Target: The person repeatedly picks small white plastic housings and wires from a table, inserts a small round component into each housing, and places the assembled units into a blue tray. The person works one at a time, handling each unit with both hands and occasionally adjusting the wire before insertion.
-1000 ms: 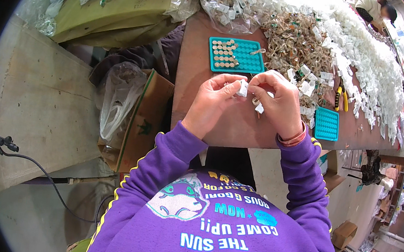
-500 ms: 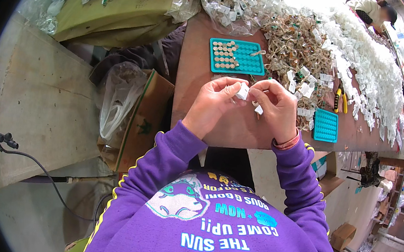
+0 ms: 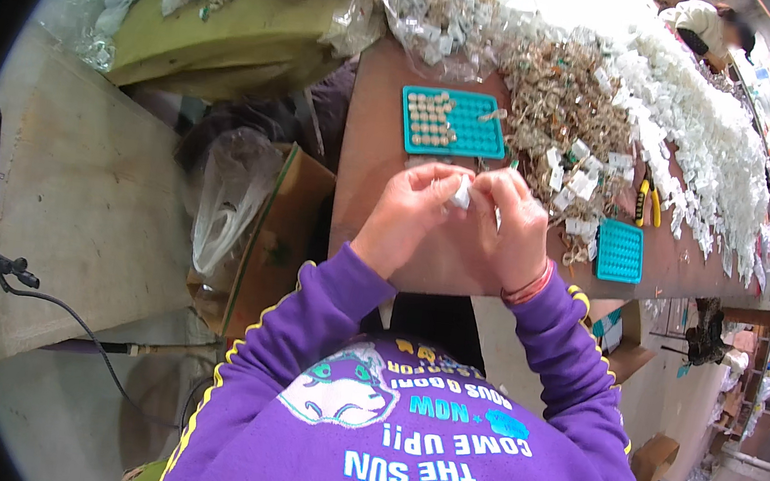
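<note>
Over the near part of the brown table, my left hand (image 3: 410, 213) pinches a small white tag (image 3: 462, 192) between thumb and fingers. My right hand (image 3: 514, 225) meets it from the other side, fingertips closed at the tag's edge. Whatever fine piece the right fingers grip is too small to make out. Just beyond my hands lies a teal tray (image 3: 481, 145) with rows of pockets. Round beige discs (image 3: 432, 118) fill its left side, and a small clear strip lies across its upper right.
Right of the tray spreads a heap of tangled brown strings (image 3: 558, 94) with white tags, beside a long white pile (image 3: 694, 114). Yellow-black pliers (image 3: 648, 202) and a second teal tray (image 3: 620, 251) lie at right. A cardboard box (image 3: 273, 237) stands left of the table.
My hands have drawn closer together and the right one has turned inward, fingers over the tag. A second white tag below the right fingers is now mostly hidden. The view has shifted slightly.
</note>
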`<state>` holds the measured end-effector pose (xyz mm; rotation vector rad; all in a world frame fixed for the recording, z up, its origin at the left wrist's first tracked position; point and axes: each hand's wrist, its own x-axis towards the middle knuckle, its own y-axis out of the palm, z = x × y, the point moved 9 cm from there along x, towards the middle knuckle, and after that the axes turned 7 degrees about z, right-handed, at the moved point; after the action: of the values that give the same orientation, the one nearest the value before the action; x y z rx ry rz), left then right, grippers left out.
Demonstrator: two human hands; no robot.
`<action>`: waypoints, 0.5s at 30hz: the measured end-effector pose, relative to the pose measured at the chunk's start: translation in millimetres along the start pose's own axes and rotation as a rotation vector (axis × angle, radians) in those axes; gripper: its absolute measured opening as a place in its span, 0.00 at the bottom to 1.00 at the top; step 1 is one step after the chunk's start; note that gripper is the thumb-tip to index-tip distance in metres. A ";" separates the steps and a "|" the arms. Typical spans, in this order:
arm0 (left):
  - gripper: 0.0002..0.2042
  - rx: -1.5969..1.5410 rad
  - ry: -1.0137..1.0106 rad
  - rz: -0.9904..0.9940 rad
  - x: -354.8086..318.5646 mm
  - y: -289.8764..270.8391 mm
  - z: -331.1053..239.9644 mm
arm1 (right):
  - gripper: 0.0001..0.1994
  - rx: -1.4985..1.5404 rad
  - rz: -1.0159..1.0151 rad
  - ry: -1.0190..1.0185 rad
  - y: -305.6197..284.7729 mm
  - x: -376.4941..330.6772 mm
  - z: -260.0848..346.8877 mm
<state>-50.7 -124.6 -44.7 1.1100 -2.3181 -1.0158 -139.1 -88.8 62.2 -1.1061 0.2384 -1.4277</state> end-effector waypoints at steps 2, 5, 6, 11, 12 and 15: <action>0.13 -0.029 -0.003 -0.013 -1.6 0.1 0.1 | 0.05 0.029 -0.018 -0.013 -2.4 -0.1 1.3; 0.13 -0.063 -0.027 -0.053 -2.9 -1.5 0.1 | 0.04 0.141 0.030 0.076 -3.8 2.0 -5.1; 0.13 -0.090 -0.025 -0.034 -3.4 1.8 -0.7 | 0.03 0.118 0.044 0.094 -4.7 2.0 -3.5; 0.12 -0.098 -0.009 0.033 0.0 4.9 1.3 | 0.02 -0.087 -0.002 -0.044 -8.8 0.0 21.0; 0.12 -0.055 0.012 0.034 1.0 2.8 0.5 | 0.02 -0.060 0.006 -0.019 -9.3 -1.2 18.4; 0.10 0.178 0.061 0.038 -3.1 6.5 -1.8 | 0.02 0.027 -0.015 0.056 -17.7 -8.8 5.6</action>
<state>-51.1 -120.2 -38.7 1.1410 -2.4075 -0.7630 -148.6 -74.7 73.6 -1.0487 0.2509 -1.4727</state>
